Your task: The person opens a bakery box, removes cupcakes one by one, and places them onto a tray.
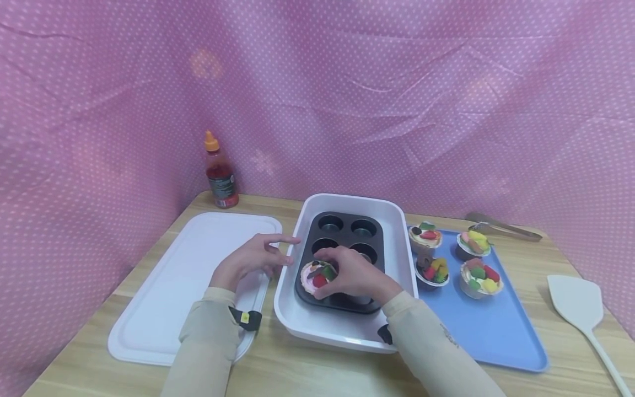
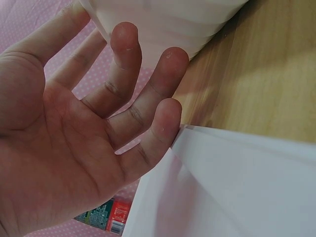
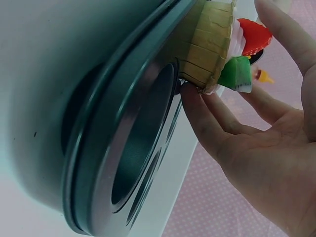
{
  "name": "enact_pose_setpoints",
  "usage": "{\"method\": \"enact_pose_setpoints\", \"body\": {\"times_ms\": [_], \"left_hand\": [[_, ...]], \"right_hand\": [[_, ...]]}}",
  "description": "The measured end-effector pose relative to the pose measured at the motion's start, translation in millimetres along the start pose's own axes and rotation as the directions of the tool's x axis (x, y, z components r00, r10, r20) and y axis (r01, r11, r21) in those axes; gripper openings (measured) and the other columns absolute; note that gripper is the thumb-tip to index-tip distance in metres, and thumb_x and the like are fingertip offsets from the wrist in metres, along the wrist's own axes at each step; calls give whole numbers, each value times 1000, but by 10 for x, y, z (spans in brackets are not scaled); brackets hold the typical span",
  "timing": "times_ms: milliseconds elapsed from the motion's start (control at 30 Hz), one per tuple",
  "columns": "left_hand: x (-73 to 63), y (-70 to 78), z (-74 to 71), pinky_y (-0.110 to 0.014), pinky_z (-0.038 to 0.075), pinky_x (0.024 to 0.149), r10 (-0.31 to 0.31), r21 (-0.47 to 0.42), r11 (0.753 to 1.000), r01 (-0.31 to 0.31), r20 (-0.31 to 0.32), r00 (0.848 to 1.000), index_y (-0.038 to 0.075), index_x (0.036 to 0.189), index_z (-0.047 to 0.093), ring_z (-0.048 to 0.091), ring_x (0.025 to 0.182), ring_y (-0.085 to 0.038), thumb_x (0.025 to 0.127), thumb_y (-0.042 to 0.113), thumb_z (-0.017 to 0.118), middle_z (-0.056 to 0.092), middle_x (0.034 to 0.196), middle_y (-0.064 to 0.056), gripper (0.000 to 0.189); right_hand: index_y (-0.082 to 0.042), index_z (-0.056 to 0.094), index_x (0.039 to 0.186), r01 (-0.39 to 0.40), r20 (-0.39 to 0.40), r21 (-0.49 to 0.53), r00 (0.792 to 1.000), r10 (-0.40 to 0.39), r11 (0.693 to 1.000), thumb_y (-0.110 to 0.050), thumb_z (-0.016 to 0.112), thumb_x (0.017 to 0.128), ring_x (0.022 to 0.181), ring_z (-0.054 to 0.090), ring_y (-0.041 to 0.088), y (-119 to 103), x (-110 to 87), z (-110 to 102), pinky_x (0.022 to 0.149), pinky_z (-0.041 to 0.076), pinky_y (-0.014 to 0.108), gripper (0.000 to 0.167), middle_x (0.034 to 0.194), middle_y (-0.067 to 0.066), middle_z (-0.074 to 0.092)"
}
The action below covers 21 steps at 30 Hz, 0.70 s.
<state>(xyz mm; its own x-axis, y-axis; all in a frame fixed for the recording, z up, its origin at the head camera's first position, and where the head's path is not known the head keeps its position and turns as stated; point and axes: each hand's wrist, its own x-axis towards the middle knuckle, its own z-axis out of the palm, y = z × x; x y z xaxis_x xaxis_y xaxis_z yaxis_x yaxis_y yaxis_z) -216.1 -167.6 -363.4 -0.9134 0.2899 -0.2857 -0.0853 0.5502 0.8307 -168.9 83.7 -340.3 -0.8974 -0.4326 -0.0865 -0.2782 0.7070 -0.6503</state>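
My right hand [image 1: 354, 275] curls its thumb and fingers around a toy cupcake [image 1: 315, 279] with pink cream and a strawberry. The cupcake sits at the front left cup of a dark muffin tin [image 1: 342, 249]; in the right wrist view its tan paper cup [image 3: 207, 47] stands above the tin's face, fingertips at its lower edge. The tin lies in a deep white tub [image 1: 399, 248]. Loosely bent and spread, the fingers of my left hand [image 1: 252, 258] hold nothing and are close to the tub's left rim, over the edge of a white tray [image 1: 193, 275].
Several toy cupcakes [image 1: 480, 278] stand on a blue tray [image 1: 476, 331] to the right. Beyond are tongs [image 1: 506, 229] and a white spatula [image 1: 575, 300]. A sauce bottle [image 1: 221, 176] stands at the back left. A pink dotted curtain [image 1: 317, 110] closes off the back.
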Motion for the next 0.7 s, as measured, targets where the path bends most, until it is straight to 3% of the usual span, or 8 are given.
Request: {"method": "enact_pose_setpoints", "body": {"times_ms": [700], "left_hand": [[13, -25, -8, -35, 56, 72, 22, -9, 1000, -22, 6, 1000, 31, 138, 62, 68, 82, -25, 86, 28, 80, 72, 89, -9, 54]], "right_hand": [[-20, 67, 132, 20, 16, -23, 1000, -19, 1000, -34, 93, 69, 100, 58, 17, 9, 18, -3, 92, 52, 39, 70, 124, 2, 68]]}}
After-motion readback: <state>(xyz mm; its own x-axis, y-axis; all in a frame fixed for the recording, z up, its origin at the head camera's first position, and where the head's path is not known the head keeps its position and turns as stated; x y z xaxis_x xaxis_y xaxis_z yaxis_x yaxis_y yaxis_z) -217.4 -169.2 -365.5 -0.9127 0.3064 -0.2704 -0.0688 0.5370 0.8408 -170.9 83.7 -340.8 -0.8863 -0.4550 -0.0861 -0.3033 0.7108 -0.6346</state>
